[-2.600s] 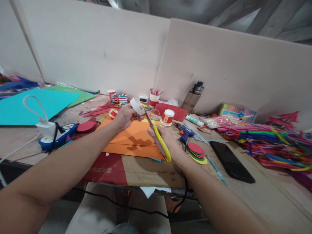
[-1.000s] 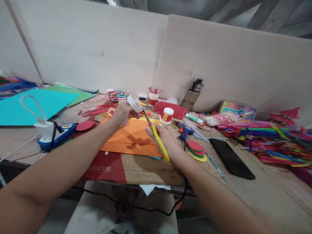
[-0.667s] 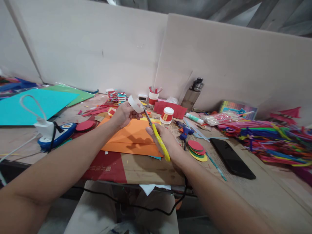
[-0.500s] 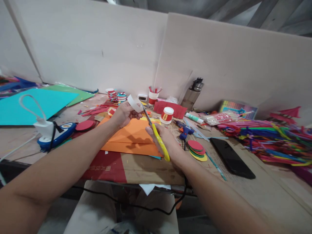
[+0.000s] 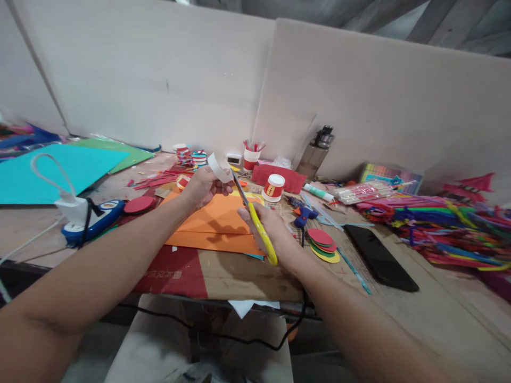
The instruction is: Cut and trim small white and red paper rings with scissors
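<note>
My left hand [image 5: 203, 187] is closed on a white paper strip [image 5: 217, 167] bent into a loop, held above the orange paper sheets [image 5: 217, 223]. My right hand [image 5: 268, 230] grips yellow-handled scissors [image 5: 259, 230]; their blades point up and left and meet the strip's right edge. Both hands hover over the middle of the worktable.
A white jar with a red label [image 5: 273, 188], a blue glue gun [image 5: 303, 214], coloured paper discs [image 5: 323, 246] and a black phone [image 5: 379, 258] lie right of my hands. Coloured strips [image 5: 443, 229] pile at far right. Teal paper [image 5: 48, 173] and a charger [image 5: 74, 210] lie left.
The hands and the paper loop have shifted slightly up and left in view; the scissors stay at the strip's edge. Nothing was let go.
</note>
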Available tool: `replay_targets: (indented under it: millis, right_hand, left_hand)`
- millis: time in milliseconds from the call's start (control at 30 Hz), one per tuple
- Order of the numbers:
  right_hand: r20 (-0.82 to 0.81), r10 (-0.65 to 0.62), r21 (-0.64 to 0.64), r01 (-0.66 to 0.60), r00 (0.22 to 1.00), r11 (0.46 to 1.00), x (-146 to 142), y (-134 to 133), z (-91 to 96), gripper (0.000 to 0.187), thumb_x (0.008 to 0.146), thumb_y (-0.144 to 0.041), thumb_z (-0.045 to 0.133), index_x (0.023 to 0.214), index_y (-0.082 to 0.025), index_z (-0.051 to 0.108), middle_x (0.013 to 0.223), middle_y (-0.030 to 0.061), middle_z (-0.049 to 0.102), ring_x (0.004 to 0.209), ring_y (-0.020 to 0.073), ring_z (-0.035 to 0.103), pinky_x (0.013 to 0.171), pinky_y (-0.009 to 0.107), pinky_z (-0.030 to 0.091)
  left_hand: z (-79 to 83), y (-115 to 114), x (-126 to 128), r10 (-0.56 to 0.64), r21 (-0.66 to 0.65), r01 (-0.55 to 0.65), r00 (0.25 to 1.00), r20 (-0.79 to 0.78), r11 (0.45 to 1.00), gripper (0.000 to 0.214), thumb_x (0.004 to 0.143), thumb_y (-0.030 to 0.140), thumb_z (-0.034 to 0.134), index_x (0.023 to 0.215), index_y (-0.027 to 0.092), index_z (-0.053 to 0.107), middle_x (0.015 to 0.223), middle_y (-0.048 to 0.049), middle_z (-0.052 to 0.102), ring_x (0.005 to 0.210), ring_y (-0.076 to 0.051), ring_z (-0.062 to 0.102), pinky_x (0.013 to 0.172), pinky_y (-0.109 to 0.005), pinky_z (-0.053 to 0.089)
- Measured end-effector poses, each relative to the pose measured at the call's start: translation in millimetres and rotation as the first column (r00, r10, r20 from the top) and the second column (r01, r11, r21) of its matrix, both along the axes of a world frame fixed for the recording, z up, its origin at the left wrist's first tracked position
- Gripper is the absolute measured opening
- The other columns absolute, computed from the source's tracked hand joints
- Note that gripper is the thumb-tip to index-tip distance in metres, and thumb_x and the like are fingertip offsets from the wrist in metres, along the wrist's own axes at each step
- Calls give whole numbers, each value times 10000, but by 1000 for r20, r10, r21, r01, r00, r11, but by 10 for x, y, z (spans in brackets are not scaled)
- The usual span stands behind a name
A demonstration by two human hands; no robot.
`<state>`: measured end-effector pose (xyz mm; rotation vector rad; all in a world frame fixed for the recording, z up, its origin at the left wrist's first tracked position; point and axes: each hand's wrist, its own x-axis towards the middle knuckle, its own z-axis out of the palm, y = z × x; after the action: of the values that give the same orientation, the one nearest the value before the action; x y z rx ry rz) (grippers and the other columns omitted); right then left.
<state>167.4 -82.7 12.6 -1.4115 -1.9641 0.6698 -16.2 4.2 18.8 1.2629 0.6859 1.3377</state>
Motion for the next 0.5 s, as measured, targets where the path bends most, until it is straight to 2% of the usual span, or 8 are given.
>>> replay_targets:
  millis: [100,200,333,500]
  right_hand:
    - [8,14,4,-14,1000,1000,10,0,-6,406,897,-598,503,752,-218,483,626,-23,510,588,123,461,555,248,331]
    - [25,20,24,-20,999,1000,21,-7,-11,409,908,-600,484,761,-218,483,628,-30,500,581,117,445,558,246,319]
    - [61,22,79,-27,998,996,29,-9,-9,417,914,-603,469,761,-216,469,661,-27,496,588,112,406,552,248,283]
    - [74,22,70,-27,997,997,26,-4,5,414,919,-602,458,771,-216,468,679,-26,504,600,115,408,562,250,280]
  left_hand:
    - [41,-45,7,48,29,-48,999,-1,998,266,670,338,706,791,147,566,663,-31,669,576,-136,656,486,-207,458]
    - [59,-54,16,88,56,-88,996,1,995,286,670,357,714,746,154,527,628,-11,647,523,-104,618,488,-200,455]
    - [35,-33,21,63,64,-62,998,-16,996,298,682,370,724,742,146,536,622,-11,644,476,-85,583,471,-202,444]
    - [17,-28,18,59,61,-57,998,-26,997,280,672,327,728,808,145,566,636,-17,660,533,-121,637,470,-204,447]
